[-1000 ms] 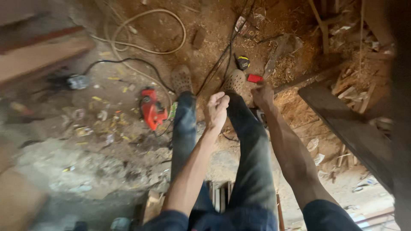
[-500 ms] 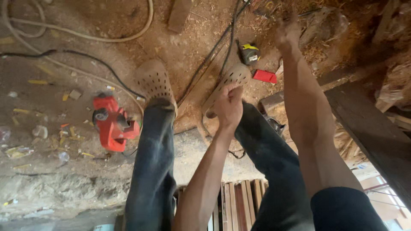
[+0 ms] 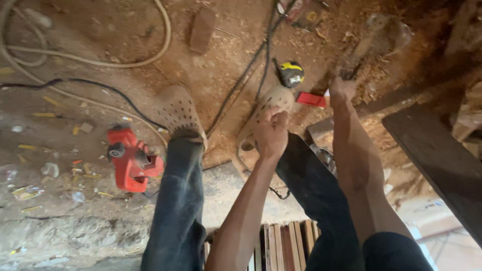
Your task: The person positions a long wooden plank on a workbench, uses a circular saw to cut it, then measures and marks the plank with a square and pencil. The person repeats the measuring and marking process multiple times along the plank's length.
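now my right hand [image 3: 342, 89] has reached further down to the red block [image 3: 311, 99] on the floor.
since 1 s ago it dropped there, grasp unclear; left hand [image 3: 271, 131] stays clenched, empty, above the tan clog [image 3: 266, 108].

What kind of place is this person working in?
Most likely a rough woodworking spot or building site. Sawdust and wood shavings cover the dirt floor, a red power tool lies by the feet, and a yellow and black tape measure sits near the right hand, with cables trailing across.
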